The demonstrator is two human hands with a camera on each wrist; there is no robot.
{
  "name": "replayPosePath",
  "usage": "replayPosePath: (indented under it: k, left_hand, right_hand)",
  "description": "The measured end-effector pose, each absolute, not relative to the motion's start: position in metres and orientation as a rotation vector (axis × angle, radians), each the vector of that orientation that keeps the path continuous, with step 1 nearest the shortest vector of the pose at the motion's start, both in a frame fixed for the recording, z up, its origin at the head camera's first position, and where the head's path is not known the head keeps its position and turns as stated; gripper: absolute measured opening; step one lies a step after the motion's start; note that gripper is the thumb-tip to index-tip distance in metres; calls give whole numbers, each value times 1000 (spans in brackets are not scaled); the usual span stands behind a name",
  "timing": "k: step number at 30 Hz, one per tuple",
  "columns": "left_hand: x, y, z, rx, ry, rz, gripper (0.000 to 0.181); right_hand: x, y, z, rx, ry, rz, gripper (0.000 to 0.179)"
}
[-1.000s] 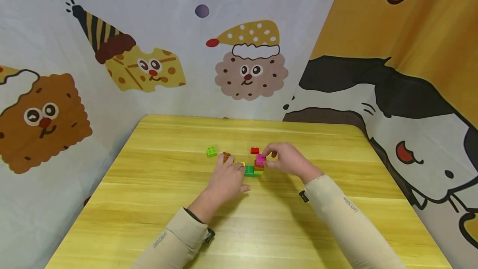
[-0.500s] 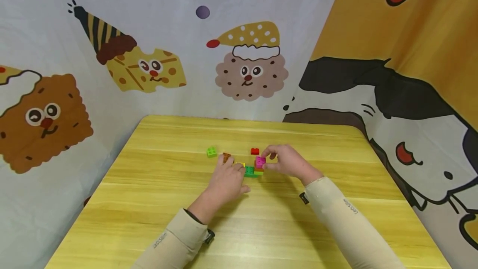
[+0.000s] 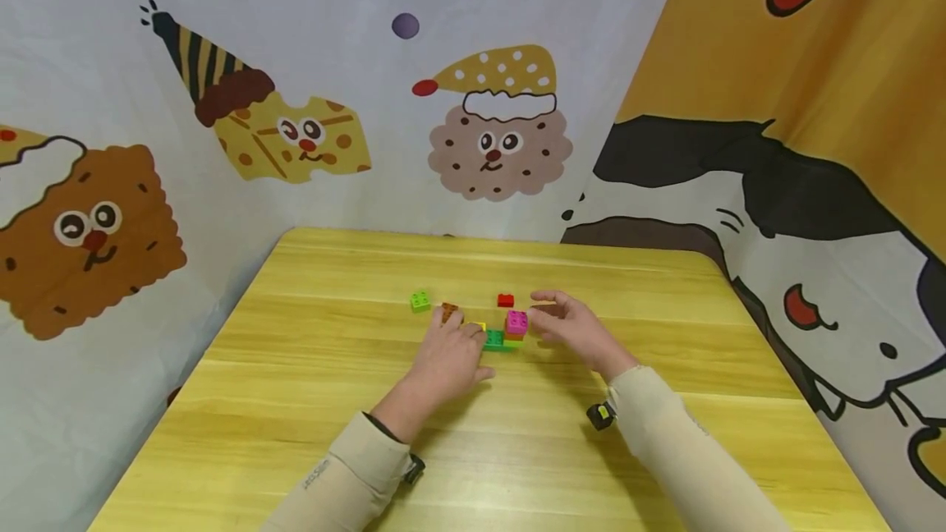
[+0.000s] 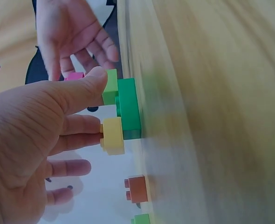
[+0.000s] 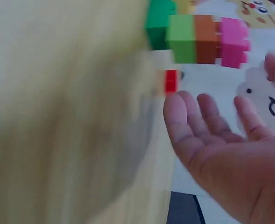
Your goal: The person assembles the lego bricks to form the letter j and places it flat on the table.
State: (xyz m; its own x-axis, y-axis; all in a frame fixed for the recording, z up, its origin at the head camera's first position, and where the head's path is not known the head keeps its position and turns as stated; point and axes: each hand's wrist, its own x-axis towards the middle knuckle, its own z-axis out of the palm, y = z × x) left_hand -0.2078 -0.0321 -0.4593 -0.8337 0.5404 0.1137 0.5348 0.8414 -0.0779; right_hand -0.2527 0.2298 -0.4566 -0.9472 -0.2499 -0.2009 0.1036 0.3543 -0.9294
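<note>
A small toy brick build stands mid-table on a long dark green brick [image 4: 131,109]. At its left end sits a yellow brick [image 4: 114,136]; at its right end a light green brick [image 5: 181,39], an orange-brown brick [image 5: 205,39] and a pink brick [image 5: 232,43] are stacked. Studs show in a gap under the pink one. My left hand [image 3: 446,353] rests straight fingertips on the yellow brick, its thumb stretched out over the near side. Just right of the pink brick, my right hand [image 3: 575,330] holds nothing, fingers spread and loosely bent.
Behind the build lies a loose red brick [image 3: 506,300]. To the left are a brown brick [image 3: 449,312], partly behind my left fingers, and a loose light green brick [image 3: 420,301]. A cartoon-printed cloth [image 3: 318,212] hangs behind the wooden table [image 3: 332,269].
My right hand has let go of the pink brick, which stays on the stack a little lower than before, and has drawn away to the right. The left hand has stayed in place.
</note>
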Motion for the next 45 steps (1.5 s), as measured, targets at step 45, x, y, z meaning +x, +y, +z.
replayPosePath:
  k: [45]
  left_hand:
    - [-228, -36, -446, -1070, -2745, 4, 73]
  right_hand:
    - [-252, 209, -481, -21, 1869, -1819, 58]
